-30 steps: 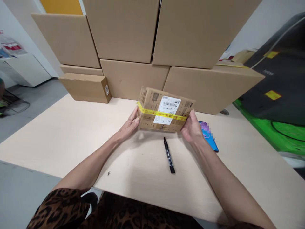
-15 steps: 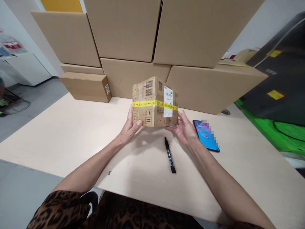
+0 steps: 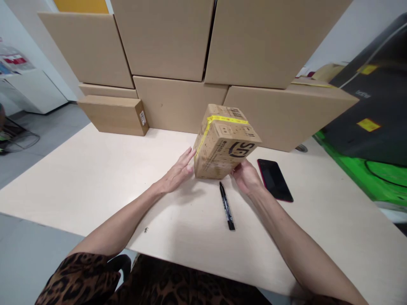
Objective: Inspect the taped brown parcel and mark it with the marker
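Observation:
A small cardboard box [image 3: 222,142] with yellow tape and black printing is tilted over the table, its printed end toward me. Under its right side my right hand [image 3: 247,176] grips the lower edge, with the fingertips partly hidden behind it. My left hand [image 3: 178,171] is at the box's left side, fingers stretched out flat, the tips at its surface. Whether the lowest corner touches the table, I cannot tell. A black marker pen [image 3: 227,206] lies just below the box. To the right of my right hand is a phone [image 3: 275,180] with a dark screen.
Large cardboard boxes [image 3: 165,38] are stacked along the back of the pale table [image 3: 79,182]. A narrower closed carton [image 3: 111,115] stands at the back left. A dark case-like object [image 3: 375,93] and green material [image 3: 381,176] are beyond the right edge.
The box has turned and tilted, so its printed end now faces me and the white label is out of sight. My left hand's grip has loosened to flat fingers. The phone screen went dark.

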Demonstrator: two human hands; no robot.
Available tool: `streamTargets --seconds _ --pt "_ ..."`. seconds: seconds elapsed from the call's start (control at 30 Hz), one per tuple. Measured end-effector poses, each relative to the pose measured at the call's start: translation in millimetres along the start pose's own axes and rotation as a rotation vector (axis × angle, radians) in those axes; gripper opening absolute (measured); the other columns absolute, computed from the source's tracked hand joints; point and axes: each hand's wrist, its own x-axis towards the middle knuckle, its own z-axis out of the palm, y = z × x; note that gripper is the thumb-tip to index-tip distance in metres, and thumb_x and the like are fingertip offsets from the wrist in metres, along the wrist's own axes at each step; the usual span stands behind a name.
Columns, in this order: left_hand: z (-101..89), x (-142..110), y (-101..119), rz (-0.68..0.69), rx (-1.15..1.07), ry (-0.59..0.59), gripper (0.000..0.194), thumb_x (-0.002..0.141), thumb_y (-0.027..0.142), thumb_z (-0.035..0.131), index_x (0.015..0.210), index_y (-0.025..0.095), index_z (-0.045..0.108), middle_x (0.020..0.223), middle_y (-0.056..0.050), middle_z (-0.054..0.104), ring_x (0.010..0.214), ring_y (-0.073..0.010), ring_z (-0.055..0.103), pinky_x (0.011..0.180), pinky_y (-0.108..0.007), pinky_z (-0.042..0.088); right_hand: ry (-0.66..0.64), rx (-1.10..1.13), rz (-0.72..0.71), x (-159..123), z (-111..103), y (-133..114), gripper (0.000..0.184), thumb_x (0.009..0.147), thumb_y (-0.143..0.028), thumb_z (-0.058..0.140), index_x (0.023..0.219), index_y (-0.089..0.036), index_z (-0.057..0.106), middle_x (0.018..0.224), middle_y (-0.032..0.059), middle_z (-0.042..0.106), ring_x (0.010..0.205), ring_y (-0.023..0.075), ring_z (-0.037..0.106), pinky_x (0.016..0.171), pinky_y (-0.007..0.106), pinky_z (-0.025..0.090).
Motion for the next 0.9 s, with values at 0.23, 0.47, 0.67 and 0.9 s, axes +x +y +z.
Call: streamTargets --seconds 0.23,0.47,0.67,0.9 --pt "5.3 -2.5 -5.5 0.221 0.170 -0.063 0.090 0.104 0.073 0.051 0.178 0.039 0.013 0.189 -0.001 0.001 0.176 -0.0356 -0.001 0.143 -0.060 0.001 -0.151 0.139 0.106 -11.3 2.3 -4.2 0.038 0.091 -0.066 0.066 0.099 -0.030 0.075 0.094 0.0048 0.081 0.092 0.0290 0.075 0.070 0.043 0.061" --pt "-1.5 -4.7 7.3 0.247 0.024 0.199 0.085 0.103 0.082 0.041 0.175 0.039 0.029 0.189 -0.002 0.011 0.175 -0.0393 0.005 0.142 -0.062 0.012 0.024 0.316 0.129 3.3 1.2 7.1 0.015 0.087 -0.039 0.064 0.088 -0.029 0.075 0.092 0.0048 0.082 0.093 0.0294 0.076 0.074 0.046 0.064" --pt "2.2 1.9 -5.9 -0.106 -0.020 0.344 0.103 0.098 0.087 0.047 0.176 0.024 0.027 0.187 -0.017 0.018 0.171 -0.0418 0.025 0.140 -0.061 0.022 0.455 0.288 -0.082 45.1 -36.2 4.7 0.015 0.091 -0.037 0.055 0.080 -0.029 0.059 0.080 -0.0006 0.071 0.081 0.0211 0.069 0.072 0.036 0.060" --pt "9.9 1.6 -14.3 -0.270 -0.215 0.182 0.113 0.091 0.093 0.051 0.173 0.017 0.036 0.181 -0.022 0.032 0.163 -0.0428 0.044 0.134 -0.060 0.038 0.482 0.114 -0.107 61.9 -62.1 -0.6 0.030 0.091 -0.053 0.069 0.080 -0.026 0.064 0.070 -0.0028 0.065 0.066 0.0190 0.055 0.061 0.034 0.046"
